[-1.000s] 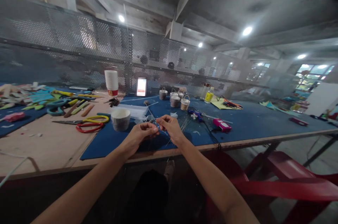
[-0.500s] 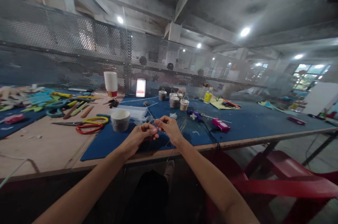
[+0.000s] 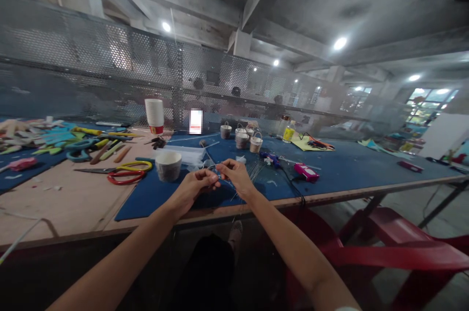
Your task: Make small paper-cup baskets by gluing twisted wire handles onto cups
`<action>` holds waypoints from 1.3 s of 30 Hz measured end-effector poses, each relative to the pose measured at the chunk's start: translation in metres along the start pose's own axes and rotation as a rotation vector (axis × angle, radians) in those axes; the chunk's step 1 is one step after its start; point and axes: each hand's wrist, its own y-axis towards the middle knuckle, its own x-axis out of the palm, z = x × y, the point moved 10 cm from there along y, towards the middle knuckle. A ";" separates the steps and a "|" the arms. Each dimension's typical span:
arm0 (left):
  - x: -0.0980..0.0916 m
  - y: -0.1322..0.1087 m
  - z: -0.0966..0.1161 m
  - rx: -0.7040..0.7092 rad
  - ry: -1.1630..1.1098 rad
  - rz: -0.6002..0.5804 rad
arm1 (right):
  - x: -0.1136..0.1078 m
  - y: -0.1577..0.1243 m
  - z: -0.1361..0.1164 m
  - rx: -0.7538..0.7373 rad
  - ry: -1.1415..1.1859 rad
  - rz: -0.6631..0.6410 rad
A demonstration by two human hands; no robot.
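Observation:
Over the blue mat [image 3: 146, 203], my left hand [image 3: 200, 185] and my right hand [image 3: 233, 174] meet with fingertips pinched. Between them runs a thin wire [image 3: 211, 167], bent in a small curve; its full length is hard to see. Left of the hands stands a paper cup wrapped in grey-white material [image 3: 168, 166], without a handle. More thin wires [image 3: 257, 172] lie loose just right of my right hand. Behind them stand several small buckets with looped handles [image 3: 255, 144].
Scissors with red and yellow handles [image 3: 126, 176] lie at left, near a stack of paper cups [image 3: 154, 115]. A blue glue gun [image 3: 270, 158], a pink box [image 3: 306, 172] and a yellow-labelled bottle [image 3: 288, 132] are to the right. Red plastic chairs [image 3: 395, 247] stand below the table edge.
My hands stay pinched close together over the mat, with a slight shift of the fingers. The view has moved very slightly; nothing else visibly differs.

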 end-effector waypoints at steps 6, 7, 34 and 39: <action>0.005 -0.001 -0.001 -0.017 -0.003 -0.043 | 0.001 0.001 0.000 0.008 -0.008 -0.006; 0.004 -0.001 -0.001 -0.012 0.010 -0.034 | 0.001 0.001 0.001 0.014 -0.005 0.002; 0.005 0.000 -0.004 -0.033 -0.004 -0.049 | -0.002 0.000 0.003 0.004 0.009 0.022; 0.002 0.000 -0.005 -0.042 -0.042 -0.049 | 0.003 -0.002 0.001 0.007 0.012 -0.026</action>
